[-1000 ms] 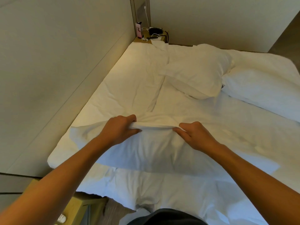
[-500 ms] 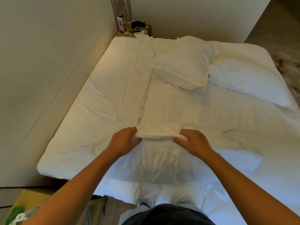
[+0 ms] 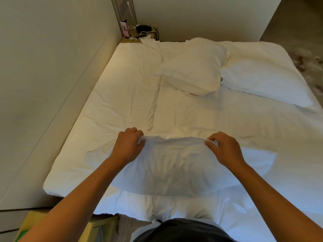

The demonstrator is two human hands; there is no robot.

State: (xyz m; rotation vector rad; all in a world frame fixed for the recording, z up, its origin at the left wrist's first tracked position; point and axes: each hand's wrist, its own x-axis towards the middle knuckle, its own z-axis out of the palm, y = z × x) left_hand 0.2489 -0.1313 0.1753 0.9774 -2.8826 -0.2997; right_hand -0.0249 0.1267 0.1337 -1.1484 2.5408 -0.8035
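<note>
A white pillow in its case [image 3: 176,168] lies across the near end of the bed [image 3: 122,105]. My left hand [image 3: 128,145] grips the pillow's far edge at the left, fingers curled over the fabric. About a forearm's length to the right, my right hand [image 3: 225,149] pinches the same far edge. The edge between my hands is lifted and bunched slightly above the white duvet.
Two more white pillows [image 3: 194,67] [image 3: 264,79] lie at the head of the bed. A bedside shelf [image 3: 139,34] in the far corner holds a box, cables and a dark device. A wall runs along the left; a wooden table [image 3: 52,226] stands at the lower left.
The pillow's far edge has risen and bunched between my hands, which have spread further apart. My view has shifted slightly right and back.
</note>
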